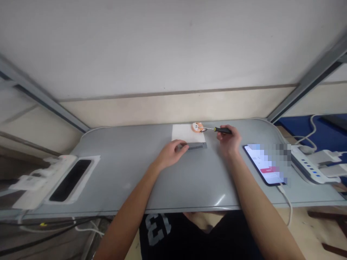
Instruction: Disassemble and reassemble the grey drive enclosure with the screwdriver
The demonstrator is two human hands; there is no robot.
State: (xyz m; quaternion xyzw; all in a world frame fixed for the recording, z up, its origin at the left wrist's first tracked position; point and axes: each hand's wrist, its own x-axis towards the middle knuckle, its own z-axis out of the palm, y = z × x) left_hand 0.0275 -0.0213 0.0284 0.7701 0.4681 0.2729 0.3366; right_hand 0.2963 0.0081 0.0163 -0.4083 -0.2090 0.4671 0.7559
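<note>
My right hand grips a screwdriver by its black and green handle, the shaft pointing left. The shaft's tip reaches over a small round orange-and-white piece with a face-like pattern; whether they touch I cannot tell. At the near edge of a white sheet, my left hand holds the left end of a dark grey slotted strip. Fingers cover that end of the strip. The round piece lies on the sheet's far right corner.
A lit phone on a cable lies to the right, beside a white power strip with plugs. On the left are a dark phone and another power strip. The grey table backs onto a wall, between metal posts.
</note>
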